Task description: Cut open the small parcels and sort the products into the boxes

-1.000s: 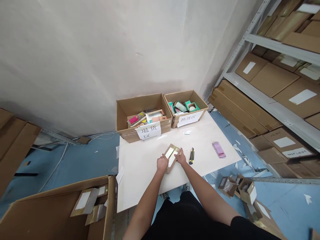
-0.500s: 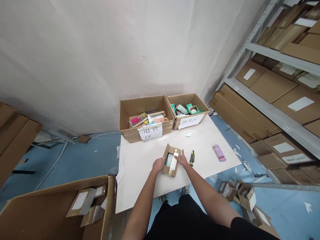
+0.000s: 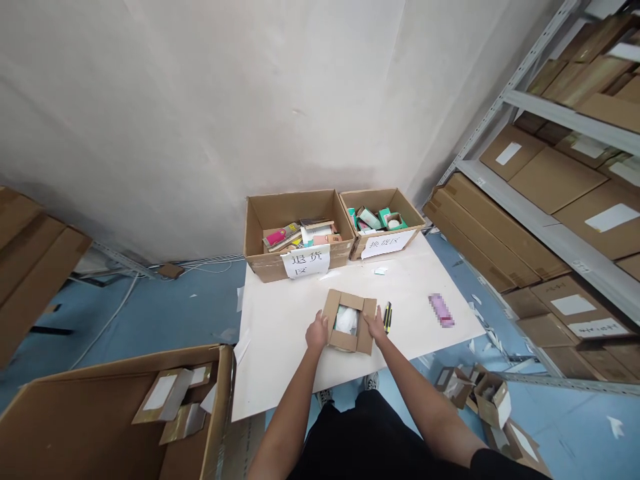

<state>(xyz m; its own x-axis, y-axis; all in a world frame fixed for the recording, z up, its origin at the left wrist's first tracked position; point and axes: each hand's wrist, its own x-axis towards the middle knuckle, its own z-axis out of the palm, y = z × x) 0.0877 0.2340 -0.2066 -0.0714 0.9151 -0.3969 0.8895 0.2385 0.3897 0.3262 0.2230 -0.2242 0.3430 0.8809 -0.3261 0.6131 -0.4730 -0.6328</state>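
The left hand (image 3: 317, 331) and the right hand (image 3: 375, 327) are set apart, each closed on one side of a single small carton (image 3: 350, 341) that sits on the white desk (image 3: 280, 333) directly between them: the left grips its left wall, the right its right flap. The carton's flaps stand open, and one white wrapped bundle (image 3: 346, 320) shows inside (what it wraps cannot be made out). Just right of the right hand, nearly touching the carton's flap, lies one utility knife (image 3: 387, 317) with a black and yellow body. Further right on the desk, well clear of both hands, is one pink thing (image 3: 441, 310), too blurred to make out. Beyond the carton lies one small scrap of paper (image 3: 381, 271). At the far edge of the desk stand two open bins side by side: the larger left bin (image 3: 280, 210) with assorted flat packets, and the smaller right bin (image 3: 375, 198) with green-and-white packs. Each bin carries one handwritten paper label, one on the left bin (image 3: 305, 261) and one on the right bin (image 3: 384, 244). On the blue floor (image 3: 165, 313) to the near left is one large carton (image 3: 100, 413) holding a few flat labelled parcels; to the near right lies a cluster of opened small boxes (image 3: 487, 393). One metal shelf rack (image 3: 550, 227), stacked with brown cartons, runs along the right.
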